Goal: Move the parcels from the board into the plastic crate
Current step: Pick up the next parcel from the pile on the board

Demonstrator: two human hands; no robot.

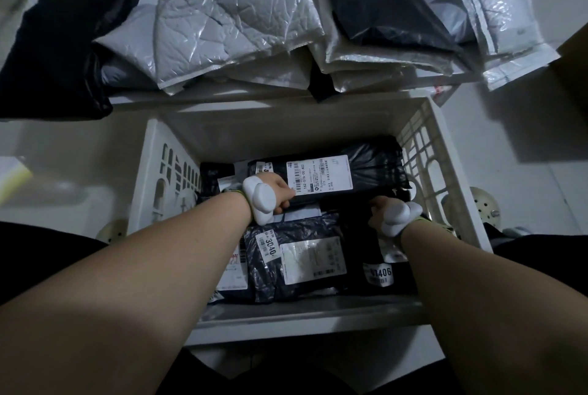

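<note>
A white plastic crate (pixel 439 152) stands below me with several dark labelled parcels inside. Both hands reach down into it. My left hand (pixel 280 192) grips the near left edge of a black parcel with a white shipping label (pixel 366 168) lying at the back of the crate. My right hand (pixel 380 211) grips the same parcel's near right edge, fingers curled under and hidden. Another dark parcel marked 3040 (pixel 296 257) lies nearer to me. Beyond the crate, the board (pixel 222 97) carries several grey and black bagged parcels (pixel 232 15).
White floor surrounds the crate. A black bag (pixel 54 50) hangs over the board's left end. White bubble mailers (pixel 502 15) pile at the far right. Round perforated discs (pixel 485 206) sit on the floor on both sides of the crate.
</note>
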